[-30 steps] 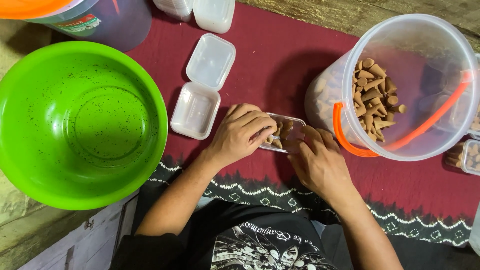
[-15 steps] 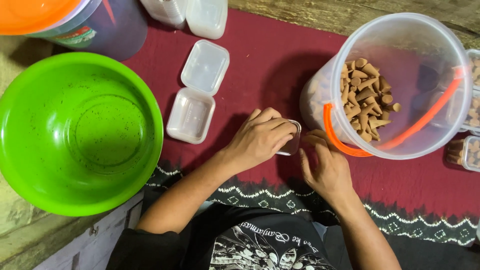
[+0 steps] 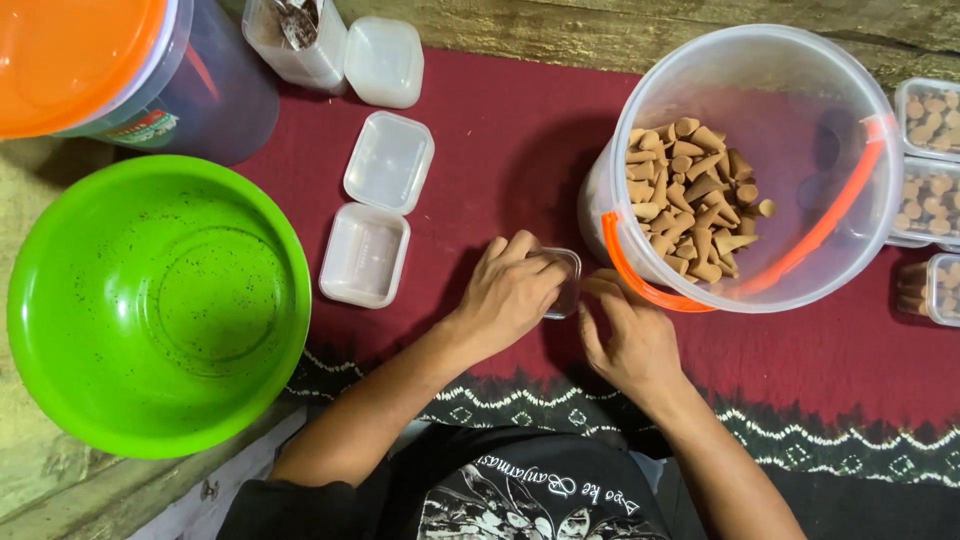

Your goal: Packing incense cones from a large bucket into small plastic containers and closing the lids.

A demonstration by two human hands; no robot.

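Note:
My left hand (image 3: 510, 295) rests on top of a small clear plastic box (image 3: 566, 283) on the dark red cloth (image 3: 500, 150), its fingers curled over it. My right hand (image 3: 628, 335) touches the same box from the right, fingers against its side. Most of the box is hidden under my hands. Just to the right stands a clear bucket (image 3: 800, 80) with an orange handle, holding several brown cone-shaped pieces (image 3: 695, 210).
An open hinged clear box (image 3: 378, 208) lies left of my hands. A big green basin (image 3: 150, 300) sits at the left, an orange-lidded bucket (image 3: 90, 60) behind it. More small boxes (image 3: 382, 60) lie at the back; filled boxes (image 3: 930, 150) are stacked at the right edge.
The brown pieces seen inside the small box a second ago are now covered. My left hand has settled over the box and my right hand has shifted to its side.

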